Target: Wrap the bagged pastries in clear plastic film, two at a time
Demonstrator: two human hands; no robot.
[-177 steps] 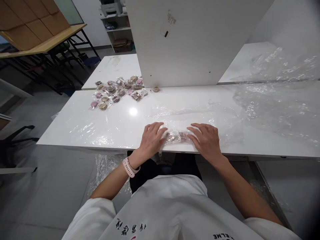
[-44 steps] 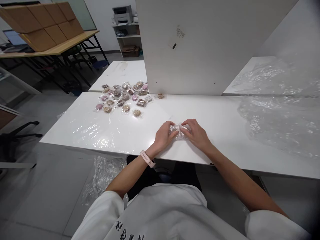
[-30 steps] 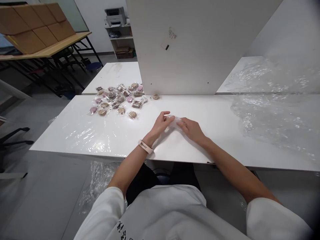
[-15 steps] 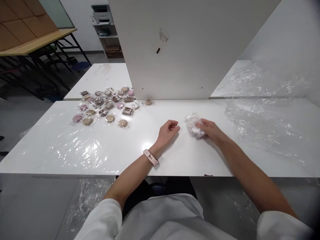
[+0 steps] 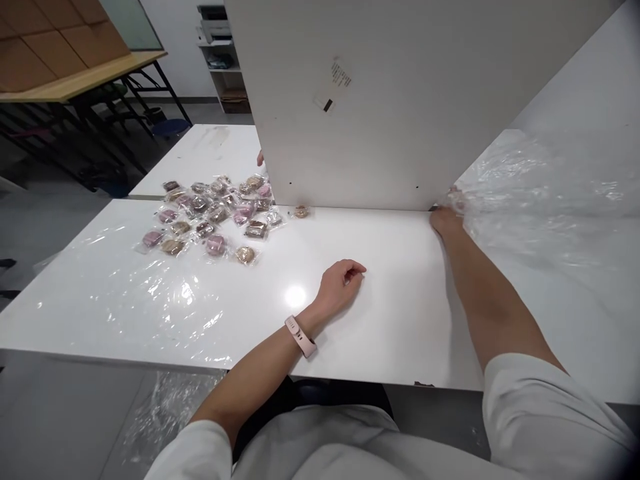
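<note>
My left hand [image 5: 343, 285] rests on the white table [image 5: 385, 320], fingers curled in toward the thumb, and I see nothing between them. A pale pink wristband [image 5: 301, 337] is on that wrist. My right hand [image 5: 447, 220] reaches to the lower right edge of the upright white panel [image 5: 380, 133]. Clear plastic film [image 5: 530, 207] lies beside and partly over its fingers. Whether they hold anything is hidden. Away to the left are several individually wrapped round and square cookies, among them a pink one [image 5: 216, 245], a tan one [image 5: 245, 255] and a dark square one [image 5: 257, 229].
One wrapped cookie [image 5: 301, 211] lies against the panel's foot. Another person's fingers [image 5: 261, 158] show at the panel's left edge. More film [image 5: 160, 407] hangs below the table's front edge. A wooden table [image 5: 100, 73] and a blue stool [image 5: 171, 127] stand behind at left.
My right hand has moved away and right to the panel's edge; the crumpled clear plastic it held is no longer distinguishable. A pink cookie shows where a tan one lay. Another person's fingers have appeared.
</note>
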